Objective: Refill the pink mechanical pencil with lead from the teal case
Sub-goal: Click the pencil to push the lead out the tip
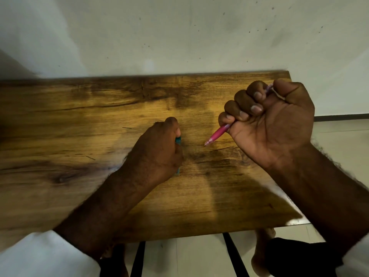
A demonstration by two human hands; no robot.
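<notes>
My right hand (273, 120) is closed in a fist around the pink mechanical pencil (216, 135), palm facing me, above the right part of the table. The pencil's tip points down and left; its back end pokes out beside my thumb. My left hand (157, 148) rests on the wooden table (69, 126) near its middle, knuckles up, closed over the teal case (178, 140). Only a teal sliver shows at the fingers and another at the heel of the hand. The pencil tip hangs a short way right of the left hand, apart from it.
The table's far edge meets a pale, speckled wall (179, 37). Its right corner ends near my right hand, with tiled floor (339, 132) beyond. Below the near edge I see black table legs (235, 254), my bare foot (261, 254) and white sleeves.
</notes>
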